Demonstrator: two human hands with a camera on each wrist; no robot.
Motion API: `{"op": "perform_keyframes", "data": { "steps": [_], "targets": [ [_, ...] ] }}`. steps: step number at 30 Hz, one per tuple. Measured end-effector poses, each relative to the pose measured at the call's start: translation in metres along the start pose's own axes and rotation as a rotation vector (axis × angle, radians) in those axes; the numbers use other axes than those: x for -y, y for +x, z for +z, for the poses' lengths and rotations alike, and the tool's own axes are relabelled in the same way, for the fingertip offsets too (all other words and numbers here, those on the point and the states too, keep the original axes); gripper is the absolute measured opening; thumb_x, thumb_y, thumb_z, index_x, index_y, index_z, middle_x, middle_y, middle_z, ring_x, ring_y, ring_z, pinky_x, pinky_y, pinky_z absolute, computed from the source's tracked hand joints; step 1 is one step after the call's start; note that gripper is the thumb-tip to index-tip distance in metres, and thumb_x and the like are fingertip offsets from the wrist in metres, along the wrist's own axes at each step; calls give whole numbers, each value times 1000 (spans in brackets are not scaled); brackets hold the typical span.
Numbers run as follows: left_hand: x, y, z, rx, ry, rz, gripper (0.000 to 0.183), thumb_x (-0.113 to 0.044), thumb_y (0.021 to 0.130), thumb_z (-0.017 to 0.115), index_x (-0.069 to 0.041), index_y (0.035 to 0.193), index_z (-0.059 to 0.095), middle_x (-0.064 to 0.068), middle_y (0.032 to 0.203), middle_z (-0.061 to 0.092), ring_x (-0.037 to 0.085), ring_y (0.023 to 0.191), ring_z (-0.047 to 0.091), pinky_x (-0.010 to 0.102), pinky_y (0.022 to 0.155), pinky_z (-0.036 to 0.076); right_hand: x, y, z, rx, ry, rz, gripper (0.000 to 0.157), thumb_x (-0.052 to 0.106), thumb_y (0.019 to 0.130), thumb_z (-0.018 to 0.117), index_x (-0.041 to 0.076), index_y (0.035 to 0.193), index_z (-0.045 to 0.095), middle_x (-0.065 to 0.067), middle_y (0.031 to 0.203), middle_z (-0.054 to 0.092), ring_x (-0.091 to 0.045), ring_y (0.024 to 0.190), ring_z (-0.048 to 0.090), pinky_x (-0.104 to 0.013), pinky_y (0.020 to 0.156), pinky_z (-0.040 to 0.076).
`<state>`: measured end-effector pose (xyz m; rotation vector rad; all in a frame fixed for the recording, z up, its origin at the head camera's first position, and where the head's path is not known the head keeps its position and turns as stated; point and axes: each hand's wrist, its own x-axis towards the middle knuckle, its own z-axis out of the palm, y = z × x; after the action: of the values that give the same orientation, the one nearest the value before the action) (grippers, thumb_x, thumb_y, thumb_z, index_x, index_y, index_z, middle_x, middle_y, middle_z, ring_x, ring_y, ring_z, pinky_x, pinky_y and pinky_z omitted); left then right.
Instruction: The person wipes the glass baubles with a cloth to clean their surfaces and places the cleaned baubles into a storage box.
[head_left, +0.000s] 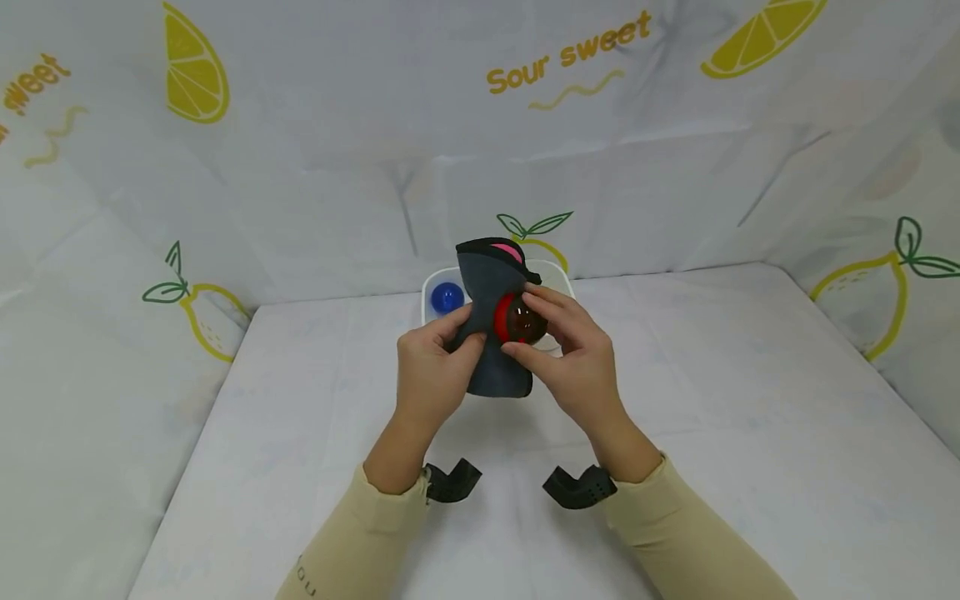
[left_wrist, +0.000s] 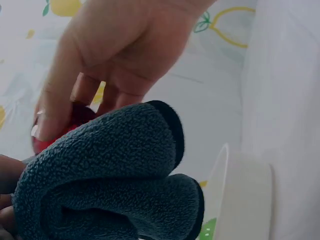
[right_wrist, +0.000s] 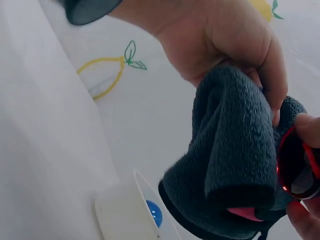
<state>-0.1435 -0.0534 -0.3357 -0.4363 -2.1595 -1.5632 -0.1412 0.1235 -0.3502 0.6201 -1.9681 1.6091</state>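
Observation:
A dark grey-blue towel cloth [head_left: 495, 371] with black edging is bunched in the middle of the head view. My left hand [head_left: 431, 367] grips its left side, thumb in front. My right hand [head_left: 581, 354] holds a glossy red-and-dark ball [head_left: 527, 319] between thumb and fingers, against the cloth's right side. The left wrist view shows the cloth folded over in thick layers [left_wrist: 105, 150], with the ball [left_wrist: 44, 142] partly behind it. Something pink [right_wrist: 245, 214] shows inside the fold in the right wrist view.
Behind the cloth stands a white container [head_left: 424, 310], partly hidden, with a blue ball [head_left: 447, 297] at its left. It sits near the back edge of the white-covered table [head_left: 337, 433]. A lemon-printed white sheet [head_left: 360, 150] hangs behind and at both sides.

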Motion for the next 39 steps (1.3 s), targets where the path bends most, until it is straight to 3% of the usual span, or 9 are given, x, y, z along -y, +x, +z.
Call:
{"op": "perform_keyframes", "data": {
  "steps": [4,8,11,13,18,24,28,35,39],
  "targets": [
    [-1,0,-1,30,11,-36,30,-3,86,69,-1,115,72,12,101,75,15,90,73,27,71,59,-2,1,-3,30,-197,-95,55,-2,71,85,4,124,68,-10,135,60,-23,122,56,-17,92,52],
    [-3,-2,3,72,29,-59,30,-5,88,68,-4,117,72,9,105,75,12,92,73,25,74,58,-3,3,-6,35,-424,-155,52,3,71,87,5,120,71,-12,132,62,-28,117,54,-27,86,56],
    [-4,-4,5,94,40,-47,29,-6,88,67,-7,117,73,6,106,75,9,94,72,24,77,58,-4,5,-9,43,-488,-145,51,4,71,87,3,120,70,-15,130,63,-31,115,55,-40,82,58],
    [-5,-5,6,95,41,-29,29,-6,88,67,-8,116,74,5,106,75,8,94,71,24,79,57,-5,5,-10,50,-477,-95,51,5,72,86,2,120,70,-14,127,65,-30,113,58,-43,79,60],
    [-7,-5,5,66,42,33,28,-5,87,68,-10,114,75,6,103,75,10,94,72,25,78,58,-2,6,-16,79,-351,101,48,8,74,85,6,120,70,-10,116,70,-24,101,67,-40,71,61],
    [-6,-5,7,52,154,149,28,-4,87,66,-8,114,75,8,101,76,14,92,73,22,73,58,4,8,-20,149,-293,355,44,23,78,82,11,118,70,-7,112,71,-24,97,64,-38,71,60],
    [-3,-5,7,36,223,205,29,-3,87,66,-8,114,75,8,101,76,16,88,73,22,70,58,4,9,-22,190,-208,470,39,25,80,80,12,116,70,-8,106,70,-25,95,61,-36,67,57],
    [-2,-4,5,-2,250,251,30,-1,86,64,-6,115,74,9,98,76,16,79,74,23,68,58,2,13,-22,195,208,569,36,7,86,73,1,120,65,-6,106,68,-21,91,68,-35,75,61],
    [-1,-3,4,-17,247,262,31,-1,85,65,-4,115,73,11,98,76,17,79,74,27,69,60,2,12,-22,154,402,593,28,2,89,64,9,116,68,-2,105,69,-17,87,70,-33,72,61]
  ]
}}
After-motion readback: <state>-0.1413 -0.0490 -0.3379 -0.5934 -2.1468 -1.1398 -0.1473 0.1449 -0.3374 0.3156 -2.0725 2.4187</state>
